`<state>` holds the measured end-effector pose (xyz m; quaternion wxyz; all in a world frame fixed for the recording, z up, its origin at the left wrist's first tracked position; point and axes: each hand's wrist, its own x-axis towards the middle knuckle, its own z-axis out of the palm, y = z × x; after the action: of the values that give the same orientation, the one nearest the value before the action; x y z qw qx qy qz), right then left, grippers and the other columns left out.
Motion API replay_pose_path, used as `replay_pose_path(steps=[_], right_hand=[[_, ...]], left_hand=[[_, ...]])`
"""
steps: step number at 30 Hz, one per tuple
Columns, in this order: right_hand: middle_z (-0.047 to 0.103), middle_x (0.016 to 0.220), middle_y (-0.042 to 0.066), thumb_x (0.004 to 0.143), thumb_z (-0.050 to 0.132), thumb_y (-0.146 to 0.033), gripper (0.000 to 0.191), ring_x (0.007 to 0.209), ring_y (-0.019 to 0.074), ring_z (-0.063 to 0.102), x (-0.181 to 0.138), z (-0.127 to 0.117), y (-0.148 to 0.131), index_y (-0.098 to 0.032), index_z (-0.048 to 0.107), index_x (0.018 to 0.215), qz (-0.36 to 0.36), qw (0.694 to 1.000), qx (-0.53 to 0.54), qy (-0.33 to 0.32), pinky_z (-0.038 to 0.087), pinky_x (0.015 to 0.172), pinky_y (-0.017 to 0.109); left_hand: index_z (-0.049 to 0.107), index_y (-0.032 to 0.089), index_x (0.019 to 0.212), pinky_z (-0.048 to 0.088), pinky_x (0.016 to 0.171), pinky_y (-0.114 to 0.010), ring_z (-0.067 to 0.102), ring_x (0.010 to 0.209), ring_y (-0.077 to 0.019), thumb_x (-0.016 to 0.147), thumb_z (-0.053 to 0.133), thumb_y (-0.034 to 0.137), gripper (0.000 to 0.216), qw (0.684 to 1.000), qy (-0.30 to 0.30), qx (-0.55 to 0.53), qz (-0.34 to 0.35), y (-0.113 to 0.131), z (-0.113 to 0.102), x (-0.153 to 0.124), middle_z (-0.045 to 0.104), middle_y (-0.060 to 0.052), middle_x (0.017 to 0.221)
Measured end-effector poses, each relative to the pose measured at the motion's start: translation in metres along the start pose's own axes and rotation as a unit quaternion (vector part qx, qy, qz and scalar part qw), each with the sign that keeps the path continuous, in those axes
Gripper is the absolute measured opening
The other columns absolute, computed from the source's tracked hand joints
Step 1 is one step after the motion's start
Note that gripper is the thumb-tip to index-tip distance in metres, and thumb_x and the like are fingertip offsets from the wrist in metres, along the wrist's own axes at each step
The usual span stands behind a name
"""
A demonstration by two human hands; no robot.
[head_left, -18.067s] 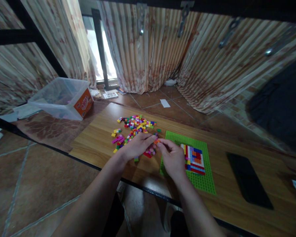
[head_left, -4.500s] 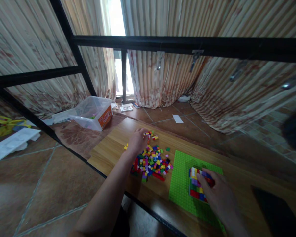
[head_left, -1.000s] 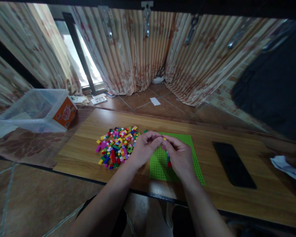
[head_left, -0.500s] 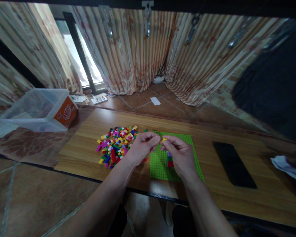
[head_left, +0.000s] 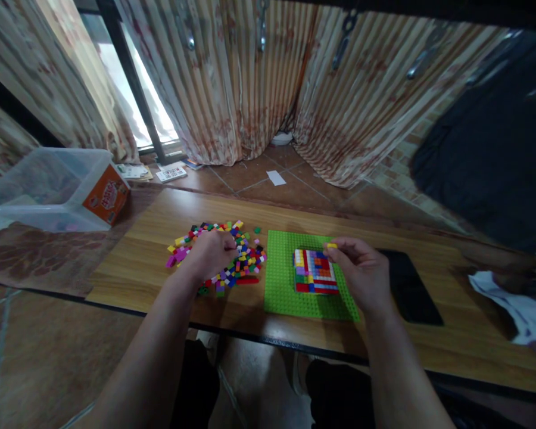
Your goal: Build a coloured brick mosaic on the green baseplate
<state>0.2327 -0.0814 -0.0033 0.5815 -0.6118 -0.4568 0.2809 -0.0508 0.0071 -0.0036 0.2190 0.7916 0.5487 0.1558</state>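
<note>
A small yellow toy brick [head_left: 332,245] is pinched between the thumb and fingers of my right hand [head_left: 361,268], just above the back right of a built block of bricks. That multicoloured brick block [head_left: 315,273] sits on a green studded baseplate [head_left: 281,298]. My left hand [head_left: 212,256] is over the heap of loose bricks [head_left: 250,259], its fingers curled together and pointing down into it. Whatever those fingertips grip, if anything, is hidden. A long red brick [head_left: 248,280] lies at the heap's front right edge.
A black phone-like slab [head_left: 411,289] lies right of the baseplate on the wooden table [head_left: 138,262]. Crumpled white paper [head_left: 502,301] is at the far right. A clear plastic bin [head_left: 49,190] with an orange label stands beyond the table's left end.
My hands have parted. The left moved left and down to the brick heap; the right moved right, still holding the yellow brick. The block on the baseplate is now uncovered.
</note>
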Motion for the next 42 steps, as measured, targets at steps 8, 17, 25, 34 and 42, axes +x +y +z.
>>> replay_pose_path(steps=[8, 17, 25, 34, 42], right_hand=[[0.066, 0.11, 0.003, 0.076, 0.073, -0.031, 0.007, 0.103, 0.0207, 0.062, -0.014, 0.002, 0.006, -0.028, 0.075, 0.082, -0.101, 0.976, -0.117, -0.154, 0.046, 0.096, 0.043], [0.058, 0.127, 0.002, 0.075, 0.073, -0.029, 0.011, 0.125, 0.0284, 0.045, -0.022, 0.002, 0.017, -0.035, 0.077, 0.083, -0.122, 0.951, -0.229, -0.17, 0.034, 0.106, 0.054], [0.057, 0.13, 0.004, 0.072, 0.071, -0.025, 0.012, 0.125, 0.028, 0.046, -0.026, 0.003, 0.02, -0.032, 0.077, 0.08, -0.087, 0.959, -0.232, -0.141, 0.033, 0.108, 0.053], [0.055, 0.132, 0.006, 0.073, 0.069, -0.026, 0.01, 0.126, 0.0279, 0.047, -0.028, 0.004, 0.019, -0.029, 0.077, 0.079, -0.066, 0.965, -0.215, -0.135, 0.034, 0.108, 0.052], [0.056, 0.132, 0.004, 0.071, 0.072, -0.027, 0.011, 0.127, 0.0285, 0.046, -0.03, 0.005, 0.02, -0.032, 0.078, 0.079, -0.055, 0.967, -0.216, -0.12, 0.033, 0.109, 0.053]], left_hand=[[0.072, 0.019, 0.076, 0.041, 0.058, -0.024, 0.063, 0.065, -0.017, 0.072, 0.063, 0.03, 0.014, 1.0, 0.001, 0.014, -0.018, -0.001, -0.002, 0.003, 0.072, -0.002, 0.072], [0.07, 0.015, 0.078, 0.042, 0.06, -0.021, 0.058, 0.063, -0.0123, 0.085, 0.051, 0.026, 0.023, 0.974, -0.05, -0.183, 0.122, 0.05, 0.026, -0.009, 0.067, -0.001, 0.07], [0.072, 0.013, 0.077, 0.036, 0.055, -0.02, 0.052, 0.059, -0.0105, 0.085, 0.05, 0.016, 0.023, 0.968, -0.105, -0.198, 0.117, 0.087, 0.064, -0.019, 0.063, 0.0, 0.063], [0.07, 0.014, 0.076, 0.039, 0.057, -0.021, 0.056, 0.061, -0.0115, 0.079, 0.059, 0.015, 0.011, 0.969, -0.094, -0.216, 0.076, 0.091, 0.07, -0.02, 0.066, 0.0, 0.066], [0.071, 0.015, 0.077, 0.038, 0.057, -0.022, 0.055, 0.059, -0.011, 0.081, 0.056, 0.015, 0.015, 0.972, -0.085, -0.199, 0.092, 0.09, 0.071, -0.02, 0.065, 0.001, 0.065]])
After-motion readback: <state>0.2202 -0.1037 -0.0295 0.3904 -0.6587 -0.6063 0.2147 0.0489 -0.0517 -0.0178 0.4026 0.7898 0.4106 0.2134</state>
